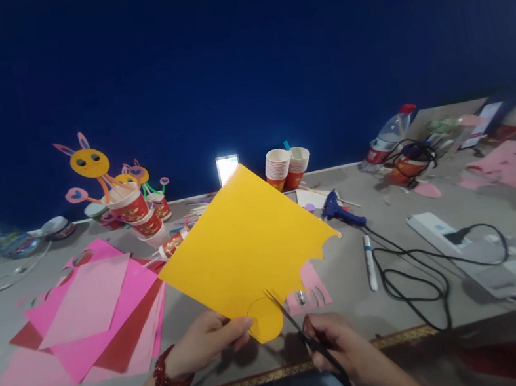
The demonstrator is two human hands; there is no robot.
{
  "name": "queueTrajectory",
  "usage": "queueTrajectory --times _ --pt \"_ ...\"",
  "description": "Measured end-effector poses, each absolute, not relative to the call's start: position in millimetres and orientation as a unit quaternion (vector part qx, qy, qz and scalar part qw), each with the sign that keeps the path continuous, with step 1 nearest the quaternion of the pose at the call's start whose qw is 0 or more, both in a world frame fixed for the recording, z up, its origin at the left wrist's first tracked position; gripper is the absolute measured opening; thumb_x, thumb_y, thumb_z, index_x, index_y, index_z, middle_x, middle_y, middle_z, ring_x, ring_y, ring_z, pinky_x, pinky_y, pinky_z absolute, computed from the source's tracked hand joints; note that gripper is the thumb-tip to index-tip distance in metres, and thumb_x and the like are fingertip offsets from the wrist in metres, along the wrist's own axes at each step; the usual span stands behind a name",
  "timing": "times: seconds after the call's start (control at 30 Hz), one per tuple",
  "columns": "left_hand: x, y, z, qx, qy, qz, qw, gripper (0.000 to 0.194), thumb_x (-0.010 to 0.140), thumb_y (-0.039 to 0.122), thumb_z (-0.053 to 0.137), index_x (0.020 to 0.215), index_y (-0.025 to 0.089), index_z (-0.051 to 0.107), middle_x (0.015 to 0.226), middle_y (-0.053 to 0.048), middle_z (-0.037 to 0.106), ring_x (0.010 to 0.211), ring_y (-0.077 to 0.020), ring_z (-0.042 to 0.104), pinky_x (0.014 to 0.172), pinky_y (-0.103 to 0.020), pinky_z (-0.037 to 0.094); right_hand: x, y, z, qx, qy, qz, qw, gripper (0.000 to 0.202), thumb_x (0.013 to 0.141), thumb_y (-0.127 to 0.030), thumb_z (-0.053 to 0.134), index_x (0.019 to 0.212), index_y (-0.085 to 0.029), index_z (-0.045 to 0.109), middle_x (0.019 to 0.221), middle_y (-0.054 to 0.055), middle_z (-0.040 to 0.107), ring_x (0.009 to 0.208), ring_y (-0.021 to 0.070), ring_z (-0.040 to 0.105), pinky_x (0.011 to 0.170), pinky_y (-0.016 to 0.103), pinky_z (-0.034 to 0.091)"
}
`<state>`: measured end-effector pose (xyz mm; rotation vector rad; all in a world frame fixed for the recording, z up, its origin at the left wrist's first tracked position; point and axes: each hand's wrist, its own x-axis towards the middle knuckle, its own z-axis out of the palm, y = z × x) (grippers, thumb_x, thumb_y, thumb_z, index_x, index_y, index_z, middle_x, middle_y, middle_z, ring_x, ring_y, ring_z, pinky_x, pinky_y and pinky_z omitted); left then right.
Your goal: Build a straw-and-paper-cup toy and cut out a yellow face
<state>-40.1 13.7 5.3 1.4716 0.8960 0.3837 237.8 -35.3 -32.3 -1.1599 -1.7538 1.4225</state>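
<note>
A large yellow sheet of paper [245, 235] is held up at an angle over the table's front edge. My left hand [215, 333] pinches its lower corner, thumb on top, beside a drawn circle. Along the sheet's lower right side run several rounded cut-outs. My right hand [331, 340] is closed round a pair of black scissors [302, 331]. The blade tips lie at the paper, at the upper right of the circle, whose right side is cut along its curve. Part of the scissors' handles is hidden by my fingers.
Pink and red paper sheets [93, 308] lie piled at left. Behind them stand decorated paper cups [128, 206]. Stacked paper cups [277, 166] are at the back. To the right are a blue glue gun [341, 210], a marker [369, 263], a black cable [406, 253] and a power strip [463, 253].
</note>
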Motion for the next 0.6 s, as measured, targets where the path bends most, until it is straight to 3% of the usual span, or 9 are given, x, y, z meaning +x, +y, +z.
queueTrajectory --times 0.6 --pt "-44.0 19.0 8.7 0.651 0.391 0.148 0.634 0.058 0.092 0.063 0.046 0.058 0.016 0.05 0.06 0.002 0.049 0.058 -0.0098 0.038 0.059 -0.024 0.033 237.8 -34.3 -27.3 -0.444 -0.645 0.55 0.29 0.056 0.077 -0.071 0.063 0.063 -0.022 0.039 0.055 -0.006 0.047 0.053 0.0119 0.04 0.053 0.024 0.03"
